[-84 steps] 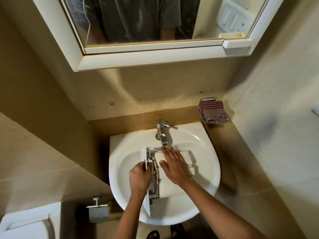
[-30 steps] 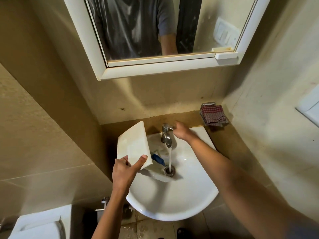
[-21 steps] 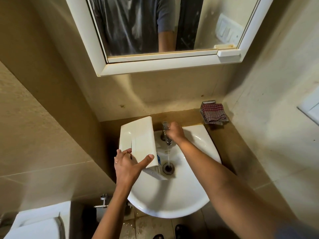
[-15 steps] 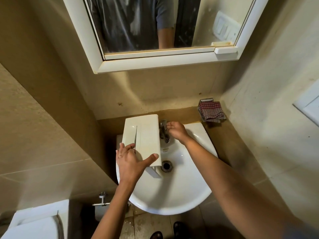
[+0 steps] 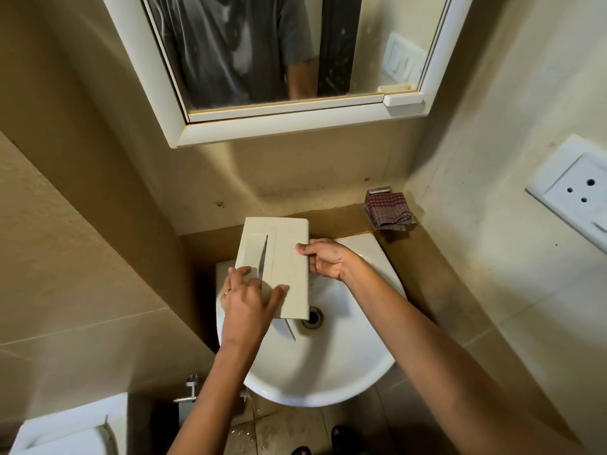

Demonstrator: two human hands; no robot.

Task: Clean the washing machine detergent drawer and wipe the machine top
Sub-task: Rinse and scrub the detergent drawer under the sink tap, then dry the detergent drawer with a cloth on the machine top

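Beige-tiled bathroom, white ceramic basin [image 5: 345,372]; cream rectangular plastic detergent drawer [image 5: 289,257], grey slit in flat face, was held over basin: left grip [image 5: 246,303] clasped near corner, right grip [image 5: 328,262] pinched right edge.

A white sink [image 5: 328,372] stands out from the back wall, its rounded front toward the viewer. The drain [image 5: 313,318] sits low in the bowl, near the middle. Behind the sink a brown ledge [image 5: 341,215] runs along the wall into the right corner. In that corner a red-checked cloth [image 5: 387,210] lies crumpled on a metal holder [image 5: 379,191] and hangs over its front edge. Whether the holder rests on the ledge or is fixed to the wall cannot be told. Under the sink is a tiled floor [image 5: 282,431], stained and speckled, with two dark shoes [image 5: 341,435] on it at the bottom edge.
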